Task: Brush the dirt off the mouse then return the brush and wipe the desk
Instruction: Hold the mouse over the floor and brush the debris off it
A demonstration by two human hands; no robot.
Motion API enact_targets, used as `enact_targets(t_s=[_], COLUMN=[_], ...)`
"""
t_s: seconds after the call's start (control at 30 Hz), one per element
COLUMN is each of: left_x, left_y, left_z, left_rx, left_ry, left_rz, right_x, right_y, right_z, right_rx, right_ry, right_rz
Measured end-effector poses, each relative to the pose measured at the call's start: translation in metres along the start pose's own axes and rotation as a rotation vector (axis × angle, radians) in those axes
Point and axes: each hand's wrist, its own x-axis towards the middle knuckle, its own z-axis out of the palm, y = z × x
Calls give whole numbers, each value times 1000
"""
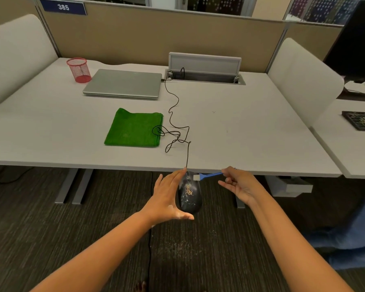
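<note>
Left grip (169,197) around mouse (189,194) — right grip (239,184) pinching brush (208,175), bristles at its front.

Desk (251,127): right half open to a passing hand; left and centre obstructed by folded green cloth (133,128), closed laptop (123,84), red mesh cup (79,70), looping mouse cable (173,123), and raised cable hatch (204,64) at the back.

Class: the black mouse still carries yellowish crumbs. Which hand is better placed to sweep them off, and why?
The right hand: it pinches the small blue brush, bristles already at the black corded mouse. The left hand is occupied gripping the mouse off the grey desk.
</note>
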Motion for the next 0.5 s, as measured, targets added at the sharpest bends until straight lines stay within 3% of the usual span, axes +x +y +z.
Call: enact_targets(t_s=[0.17,0.5], left_x=[-2,-1], left_y=[-1,-1], left_z=[-2,-1], left_rx=[2,10], left_ry=[6,12], left_rz=[-14,-16], right_x=[0,-8], right_y=[-3,1], right_z=[-10,4], right_rx=[-13,-49], right_ry=[26,-76], right_rz=[-23,-7])
